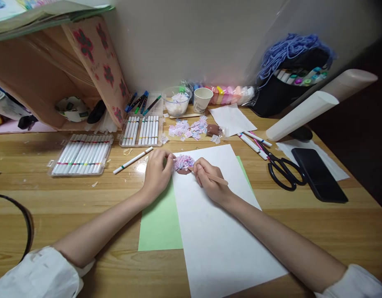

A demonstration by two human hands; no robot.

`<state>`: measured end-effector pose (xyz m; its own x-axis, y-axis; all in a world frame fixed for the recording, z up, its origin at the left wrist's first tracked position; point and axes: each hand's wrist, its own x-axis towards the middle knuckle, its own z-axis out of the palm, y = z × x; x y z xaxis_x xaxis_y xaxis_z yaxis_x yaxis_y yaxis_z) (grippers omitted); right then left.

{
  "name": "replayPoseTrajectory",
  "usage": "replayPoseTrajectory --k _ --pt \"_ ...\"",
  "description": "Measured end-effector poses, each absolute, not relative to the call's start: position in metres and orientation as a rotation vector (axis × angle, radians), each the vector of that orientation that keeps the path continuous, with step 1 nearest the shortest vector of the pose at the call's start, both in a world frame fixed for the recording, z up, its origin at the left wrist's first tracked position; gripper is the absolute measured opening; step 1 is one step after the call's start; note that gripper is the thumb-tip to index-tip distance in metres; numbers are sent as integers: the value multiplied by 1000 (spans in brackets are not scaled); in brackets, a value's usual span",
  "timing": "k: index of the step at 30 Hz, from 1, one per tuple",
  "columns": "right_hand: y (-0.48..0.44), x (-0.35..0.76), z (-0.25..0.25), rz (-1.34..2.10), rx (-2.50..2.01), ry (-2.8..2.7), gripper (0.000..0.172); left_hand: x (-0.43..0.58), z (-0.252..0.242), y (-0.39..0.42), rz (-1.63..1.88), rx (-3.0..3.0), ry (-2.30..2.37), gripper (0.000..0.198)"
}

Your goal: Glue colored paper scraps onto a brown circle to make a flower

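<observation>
A white sheet (216, 223) lies over a green sheet (158, 223) on the wooden desk (85, 198). At its top sits a brown paper shape (182, 171) covered with small pink and white paper scraps (183, 162). My left hand (156, 171) rests at the shape's left edge, fingers curled, fingertips pressing on it. My right hand (208, 180) is closed around a thin wooden stick (217, 179), its tip at the scraps' right side.
Loose scraps (187, 128) lie beyond the sheet, with a bowl (176, 100) and paper cup (202, 99). Marker trays (82, 154) (143, 130) and a loose marker (132, 160) are to the left. Scissors (282, 169), a phone (318, 174) and pens (253, 142) are to the right.
</observation>
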<state>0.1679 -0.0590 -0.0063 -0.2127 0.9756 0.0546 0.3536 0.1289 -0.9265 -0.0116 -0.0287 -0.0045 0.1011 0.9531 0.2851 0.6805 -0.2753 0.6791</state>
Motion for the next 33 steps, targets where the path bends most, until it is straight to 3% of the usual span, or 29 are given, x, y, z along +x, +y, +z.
replayPoseTrajectory --k 14,18,23,26,33 --pt "15 130 29 835 -1705 -1955 44 -14 -9 -25 991 1871 1608 21" --pt "7 133 26 869 -1626 -1941 46 -14 -7 -26 983 1870 1605 21" --pt "-6 165 23 905 -1315 -1639 41 -14 -8 -26 997 1850 1584 21" --pt "-1 194 21 687 -1243 -1616 36 -15 -8 -26 989 1842 1572 22" --pt "33 215 1 416 -1321 -1970 14 -15 -8 -25 975 1834 1562 24"
